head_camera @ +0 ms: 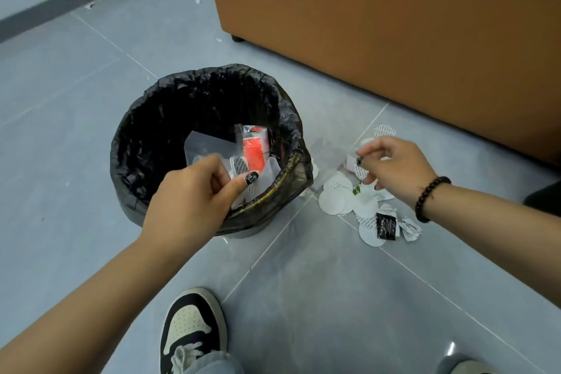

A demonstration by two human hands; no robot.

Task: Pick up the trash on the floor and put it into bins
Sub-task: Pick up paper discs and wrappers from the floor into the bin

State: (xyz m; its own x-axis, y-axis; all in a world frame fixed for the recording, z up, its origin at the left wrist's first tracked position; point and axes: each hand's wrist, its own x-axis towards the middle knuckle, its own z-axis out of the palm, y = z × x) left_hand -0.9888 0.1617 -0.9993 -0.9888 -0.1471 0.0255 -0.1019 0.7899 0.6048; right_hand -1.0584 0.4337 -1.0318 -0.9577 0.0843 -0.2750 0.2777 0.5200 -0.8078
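left hand (194, 200): over the near rim of the bin, grip pinched shut on a thin white piece, flat and papery, dark glossy polish on the thumbnail
right hand (394, 168): down over the trash pile, fingertips curled in close on a small white scrap, can't tell if it's properly gripped yet; beaded black bracelet (429, 199) on the wrist
bin (136, 143): round, lined with a crinkly black plastic bag that's bunched over the rim
inside the bin: clear plastic wrappers, a red packet (253, 152), white mesh-printed discs
trash pile (358, 206): on the floor just right of the bin, round white paper discs, torn foil bits, one small black sachet (386, 226)
floor (318, 297): smooth grey tiles, a bit shiny
behind: tan, smooth-sided cabinet (394, 24)
bottom: black and cream sneaker (192, 328)
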